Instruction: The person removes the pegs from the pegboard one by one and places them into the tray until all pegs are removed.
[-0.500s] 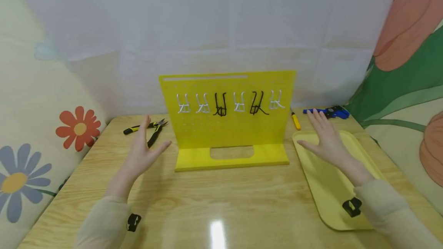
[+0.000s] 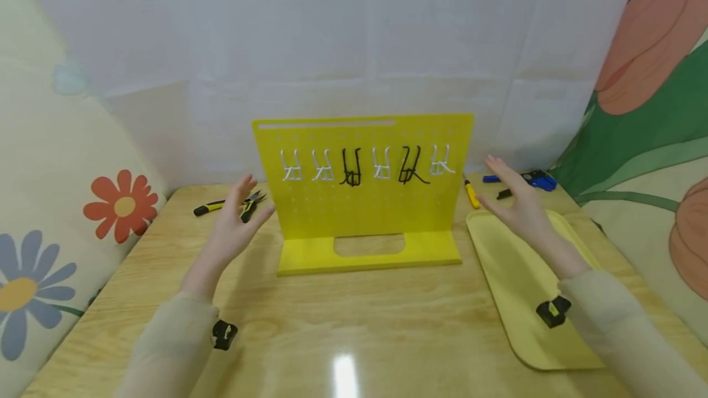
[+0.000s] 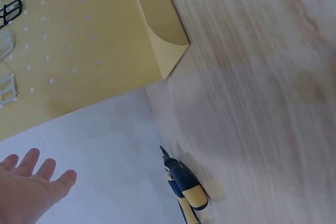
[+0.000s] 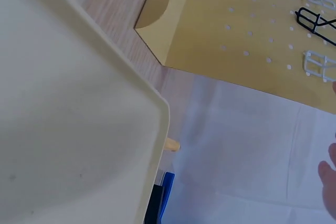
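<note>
A yellow pegboard stand (image 2: pixel 359 214) is upright on the wooden table, with a row of white wire hooks (image 2: pixel 322 166) and black wire hooks (image 2: pixel 351 167) hung across it. My left hand (image 2: pixel 229 232) is raised beside the board's left edge, fingers spread and holding nothing. Behind it lie yellow-and-black pliers (image 2: pixel 210 207), partly covered by the hand in the head view and plainer in the left wrist view (image 3: pixel 186 187). On the other side my right hand (image 2: pixel 522 210) hovers over the far end of a yellow tray (image 2: pixel 531 324), empty, thumb apart from the fingers.
Beyond the tray lie a yellow-handled tool (image 2: pixel 471 195) and a blue-handled tool with a black head (image 2: pixel 544 181). A white cloth (image 2: pixel 354 35) hangs behind the table (image 2: pixel 310 324). Flower-patterned fabric stands at both sides.
The left hand has moved a little right and up, its fingers bending slightly. The right hand has shifted slightly up and turned, uncovering more of the blue-handled tool's surroundings. Board and hooks stay put.
</note>
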The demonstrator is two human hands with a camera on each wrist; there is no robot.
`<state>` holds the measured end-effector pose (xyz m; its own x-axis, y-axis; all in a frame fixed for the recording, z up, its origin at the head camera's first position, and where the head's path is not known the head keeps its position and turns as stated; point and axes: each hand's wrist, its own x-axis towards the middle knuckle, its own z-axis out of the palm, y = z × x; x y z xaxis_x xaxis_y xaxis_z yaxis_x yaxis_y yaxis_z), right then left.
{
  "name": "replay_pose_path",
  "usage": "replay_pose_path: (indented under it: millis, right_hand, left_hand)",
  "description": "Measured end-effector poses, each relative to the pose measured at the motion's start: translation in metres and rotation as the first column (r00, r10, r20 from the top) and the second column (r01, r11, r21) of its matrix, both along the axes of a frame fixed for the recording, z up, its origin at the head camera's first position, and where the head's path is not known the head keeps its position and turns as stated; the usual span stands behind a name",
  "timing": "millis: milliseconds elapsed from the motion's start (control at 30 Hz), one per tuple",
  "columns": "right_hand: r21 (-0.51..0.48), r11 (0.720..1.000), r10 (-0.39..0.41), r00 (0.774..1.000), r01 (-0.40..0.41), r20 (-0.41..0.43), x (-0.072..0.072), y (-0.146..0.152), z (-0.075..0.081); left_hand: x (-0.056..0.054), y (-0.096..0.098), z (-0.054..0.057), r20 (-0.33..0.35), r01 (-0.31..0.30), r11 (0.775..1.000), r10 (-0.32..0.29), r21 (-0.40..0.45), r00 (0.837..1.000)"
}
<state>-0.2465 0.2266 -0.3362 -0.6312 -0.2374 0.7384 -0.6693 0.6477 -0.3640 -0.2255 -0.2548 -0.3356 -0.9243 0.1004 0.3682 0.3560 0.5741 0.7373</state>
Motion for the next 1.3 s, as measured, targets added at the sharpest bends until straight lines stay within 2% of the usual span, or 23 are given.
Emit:
replay_pose_path:
  millis: [200,333,467,600,767,933,1067,1300]
  right_hand:
    - [-0.021,0.999,-0.028,0.997,0.026,-0.071,-0.011,-0.005,0.006]
    - [-0.070,0.997,0.028,0.995,-0.035,-0.094,-0.019,-0.015,0.009]
    - [-0.060,0.994,0.082,0.992,-0.087,-0.092,-0.026,-0.026,0.011]
    - [-0.051,0.994,0.096,0.992,-0.101,-0.085,-0.030,-0.032,0.012]
    - [-0.066,0.992,0.101,0.990,-0.107,-0.095,-0.032,-0.036,0.012]
    - [-0.091,0.988,0.118,0.988,-0.127,-0.101,-0.032,-0.039,0.014]
    - [-0.114,0.983,0.138,0.988,-0.145,-0.074,-0.032,-0.042,0.016]
    - [-0.141,0.977,0.148,0.985,-0.159,-0.087,-0.034,-0.046,0.013]
  left_hand:
    - [-0.016,0.002,0.001,0.020,0.022,0.997,-0.024,0.068,1.000]
    - [-0.026,0.003,0.001,0.030,0.035,0.996,-0.037,0.083,0.999]
    - [-0.033,0.005,0.000,0.052,0.010,0.996,-0.015,0.093,0.999]
    - [-0.038,0.006,0.001,0.082,-0.002,0.993,-0.007,0.116,0.997]
    - [-0.040,0.009,0.004,0.112,-0.046,0.995,0.035,0.094,0.993]
    - [-0.047,0.013,0.007,0.073,-0.080,0.993,0.073,0.087,0.995]
    - [-0.052,0.014,0.004,0.046,-0.105,0.987,0.101,0.122,0.994]
    - [-0.054,0.013,0.002,0.022,-0.099,0.980,0.097,0.174,0.995]
